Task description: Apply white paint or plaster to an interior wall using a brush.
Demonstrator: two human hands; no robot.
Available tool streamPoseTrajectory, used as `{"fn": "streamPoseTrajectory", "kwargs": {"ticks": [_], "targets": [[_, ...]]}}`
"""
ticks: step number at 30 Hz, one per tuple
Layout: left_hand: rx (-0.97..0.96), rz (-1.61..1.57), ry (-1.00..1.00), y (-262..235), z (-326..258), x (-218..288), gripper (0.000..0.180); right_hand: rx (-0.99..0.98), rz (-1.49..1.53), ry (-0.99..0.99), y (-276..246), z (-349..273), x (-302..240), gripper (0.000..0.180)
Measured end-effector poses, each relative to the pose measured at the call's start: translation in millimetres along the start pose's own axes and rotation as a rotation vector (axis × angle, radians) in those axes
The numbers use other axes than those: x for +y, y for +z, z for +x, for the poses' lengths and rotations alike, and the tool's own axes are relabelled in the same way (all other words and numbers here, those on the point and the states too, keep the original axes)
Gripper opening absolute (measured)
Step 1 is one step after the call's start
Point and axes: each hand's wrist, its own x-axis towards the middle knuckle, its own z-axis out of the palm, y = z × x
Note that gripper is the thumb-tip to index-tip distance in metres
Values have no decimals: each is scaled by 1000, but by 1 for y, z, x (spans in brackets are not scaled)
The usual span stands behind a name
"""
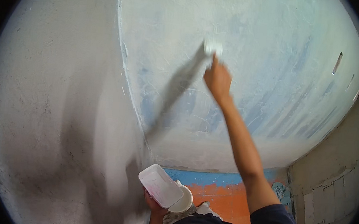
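My right hand [219, 80] is stretched up in front of the wall, its fingers closed round the handle of a paintbrush [213, 48]. The brush's wide white head lies against the wall [252, 46], which carries streaky white and pale blue paint; most of the handle is hidden by my fingers. Low on the left, my left hand [154, 205] grips a white rectangular plastic tub [161, 185] by its side and underneath. The tub is tilted, with its inside showing and pinkish smears near one edge. Some fingers of that hand are hidden behind it.
Below the tub stands a round white bucket [184, 200]. A grey plaster wall [45, 101] meets the painted wall in a corner at the left. The floor [219, 199] is orange with a blue strip along the wall. A crumpled bluish cloth or bag [281, 191] lies at the right.
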Motion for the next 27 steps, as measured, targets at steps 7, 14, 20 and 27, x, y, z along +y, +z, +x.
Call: {"fn": "streamPoseTrajectory", "kwargs": {"ticks": [7, 14, 20, 27], "targets": [[-54, 13, 50, 9, -14, 1, 60, -801, -8, 309, 62, -200, 48, 57], [-42, 50, 135, 11, -28, 7, 58, -353, 43, -48, -48, 61, 38, 28], [-173, 766, 415, 27, -17, 1, 67, 11, 67, -56, -72, 94, -2, 43], [-47, 5, 83, 8, 0, 1, 62, -487, 48, 130, 55, -159, 27, 69]]}}
